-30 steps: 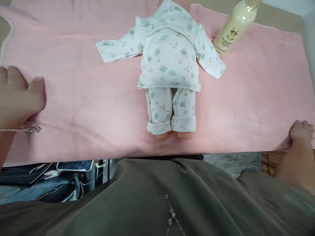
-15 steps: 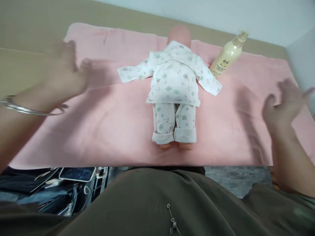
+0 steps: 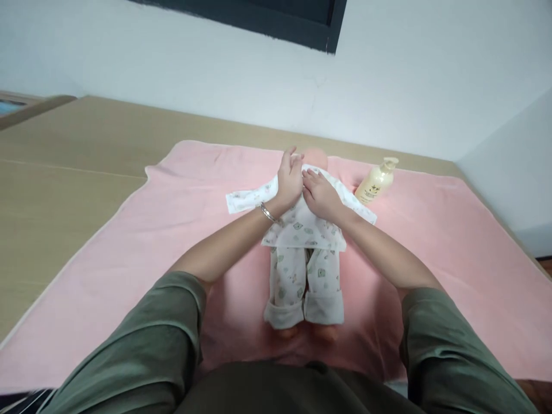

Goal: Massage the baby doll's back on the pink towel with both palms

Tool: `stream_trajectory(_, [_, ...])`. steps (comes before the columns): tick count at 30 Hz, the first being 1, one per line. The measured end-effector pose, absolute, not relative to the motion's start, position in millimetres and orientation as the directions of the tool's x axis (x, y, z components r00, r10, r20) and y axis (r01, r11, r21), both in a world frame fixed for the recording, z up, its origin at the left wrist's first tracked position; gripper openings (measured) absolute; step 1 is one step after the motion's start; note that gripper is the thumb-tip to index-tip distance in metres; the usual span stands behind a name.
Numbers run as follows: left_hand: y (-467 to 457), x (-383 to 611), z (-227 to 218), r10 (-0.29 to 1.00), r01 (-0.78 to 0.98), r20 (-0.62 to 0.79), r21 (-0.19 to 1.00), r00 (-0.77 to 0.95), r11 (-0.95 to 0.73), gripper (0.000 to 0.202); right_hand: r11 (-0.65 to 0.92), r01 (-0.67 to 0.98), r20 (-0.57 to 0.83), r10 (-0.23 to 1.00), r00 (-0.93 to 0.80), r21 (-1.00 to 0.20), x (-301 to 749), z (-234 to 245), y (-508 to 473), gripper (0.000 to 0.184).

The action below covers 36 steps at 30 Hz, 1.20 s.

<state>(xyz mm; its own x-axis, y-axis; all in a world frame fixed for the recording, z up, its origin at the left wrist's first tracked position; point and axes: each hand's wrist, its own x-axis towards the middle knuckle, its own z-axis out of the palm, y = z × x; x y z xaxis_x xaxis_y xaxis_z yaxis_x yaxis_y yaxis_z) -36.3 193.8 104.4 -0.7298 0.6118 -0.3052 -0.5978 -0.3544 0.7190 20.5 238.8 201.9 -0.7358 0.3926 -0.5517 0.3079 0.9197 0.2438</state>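
Observation:
A baby doll (image 3: pixel 315 156) in a white printed top (image 3: pixel 302 230) and matching trousers (image 3: pixel 290 276) lies on a pink blanket (image 3: pixel 194 213). Its sleeves spread out to both sides and the trouser cuffs are turned up. My left hand (image 3: pixel 291 179), with a silver bangle at the wrist, is over the upper part of the top, its fingers stretched toward the head. Flat and with fingers extended, my right hand (image 3: pixel 319 194) is at the chest of the top beside it. Both hands are open and hold nothing.
A pale yellow pump bottle (image 3: pixel 374 183) leans on the blanket to the right of the doll, by its sleeve. The blanket covers part of a wooden tabletop (image 3: pixel 86 167). Behind it rises a white wall (image 3: pixel 215 69) with a dark frame (image 3: pixel 276 26).
Both hands have come inward from far apart at the sides to the doll's upper body. The view has tilted up, showing more wall. Doll and bottle keep their places on the blanket.

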Motion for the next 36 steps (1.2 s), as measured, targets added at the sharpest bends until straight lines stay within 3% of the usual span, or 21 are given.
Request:
stream_trajectory(3, [196, -27, 98, 0.614, -0.603, -0.31, 0.716, -0.726, -0.352, 0.036, 0.875, 0.405, -0.515, 0.483, -0.708, 0.264, 22, 205, 241, 0.054])
stream_trajectory(6, [189, -18, 96, 0.635, -0.589, -0.277, 0.727, -0.721, -0.352, 0.034, 0.791, 0.478, -0.401, 0.608, -0.685, 0.382, 33, 204, 223, 0.06])
stream_trajectory(8, [184, -16, 97, 0.646, -0.581, -0.266, 0.74, -0.715, -0.339, 0.031, 0.814, 0.417, -0.406, 0.569, -0.716, 0.404, 38, 203, 210, 0.059])
stream_trajectory(12, [182, -13, 96, 0.654, -0.51, -0.229, 0.814, -0.721, -0.276, 0.03, 0.906, 0.333, -0.538, 0.423, -0.729, 0.261, 34, 203, 215, 0.06])
stream_trajectory(14, [183, -12, 94, 0.651, -0.423, -0.179, 0.874, -0.738, -0.239, 0.03, 0.881, 0.397, -0.552, 0.472, -0.687, 0.259, 29, 204, 227, 0.059])
stream_trajectory(18, [186, -10, 90, 0.643, -0.246, -0.053, 0.945, -0.764, -0.214, 0.035, 0.789, 0.487, -0.463, 0.614, -0.64, 0.374, 23, 202, 234, 0.057])
stream_trajectory(36, [188, -11, 86, 0.645, -0.188, 0.017, 0.95, -0.764, -0.248, 0.026, 0.81, 0.441, -0.397, 0.577, -0.714, 0.385, 31, 195, 221, 0.051])
